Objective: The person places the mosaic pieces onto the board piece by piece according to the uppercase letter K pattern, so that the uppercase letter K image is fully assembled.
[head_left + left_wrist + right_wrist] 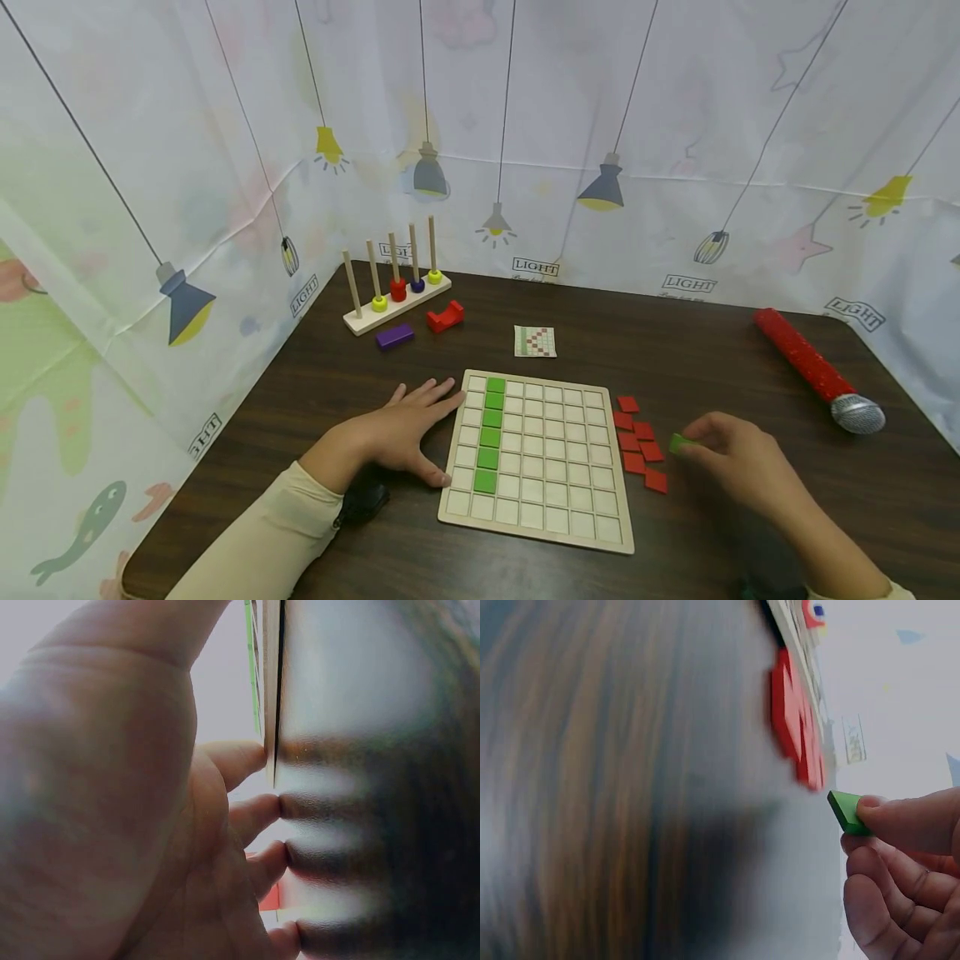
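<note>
A wooden grid board (536,537) lies on the dark table, with a column of several green tiles (490,437) in its second column from the left. At the board's left edge my left hand (405,425) rests with fingers spread, thumb and index finger touching the rim. My right hand (738,458) pinches one green tile (847,812) between thumb and fingers, above the table to the right of the board. Between that hand and the board lie several loose red tiles (630,442), seen edge-on in the right wrist view.
Beyond the board is a small pattern card (535,342). A peg stand (397,307) with coloured rings stands at the back left, near a purple block (394,336) and a red bridge-shaped block (446,316). A red microphone (813,362) lies at the right.
</note>
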{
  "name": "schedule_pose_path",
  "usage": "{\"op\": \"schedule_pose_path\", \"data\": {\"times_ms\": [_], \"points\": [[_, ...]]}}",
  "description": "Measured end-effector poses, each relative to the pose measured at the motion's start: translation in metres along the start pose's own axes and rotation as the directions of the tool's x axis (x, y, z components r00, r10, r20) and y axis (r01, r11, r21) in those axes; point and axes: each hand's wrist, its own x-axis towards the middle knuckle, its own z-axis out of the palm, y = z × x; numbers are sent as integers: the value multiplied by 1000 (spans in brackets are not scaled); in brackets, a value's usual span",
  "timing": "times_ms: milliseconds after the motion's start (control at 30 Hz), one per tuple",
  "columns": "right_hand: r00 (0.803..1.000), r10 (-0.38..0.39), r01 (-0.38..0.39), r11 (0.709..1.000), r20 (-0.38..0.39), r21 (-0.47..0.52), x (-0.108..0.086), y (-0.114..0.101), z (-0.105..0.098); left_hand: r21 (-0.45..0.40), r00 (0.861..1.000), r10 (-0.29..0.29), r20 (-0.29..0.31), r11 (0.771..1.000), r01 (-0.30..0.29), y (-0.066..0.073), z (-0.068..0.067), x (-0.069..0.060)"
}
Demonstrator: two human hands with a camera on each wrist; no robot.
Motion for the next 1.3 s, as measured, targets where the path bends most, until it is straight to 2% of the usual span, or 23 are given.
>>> {"op": "schedule_pose_path", "data": {"times_ms": [333,633,900,1067,1300], "points": [[998,-47,43,997,50,70,-6,-37,11,-7,1000,4,1,1000,-4,-2,1,1],[992,-121,114,981,39,157,-8,-64,27,4,1000,-7,10,1000,7,-1,1,1],[974,-226,215,954,32,209,-9,-87,45,-6,1000,12,1,1000,-12,-1,1,1],[962,-265,240,934,65,265,-9,-100,55,-14,1000,19,-4,1000,-19,0,0,0],[936,-336,295,912,108,285,-11,-118,67,-14,1000,15,-6,1000,-15,0,-1,0]]}}
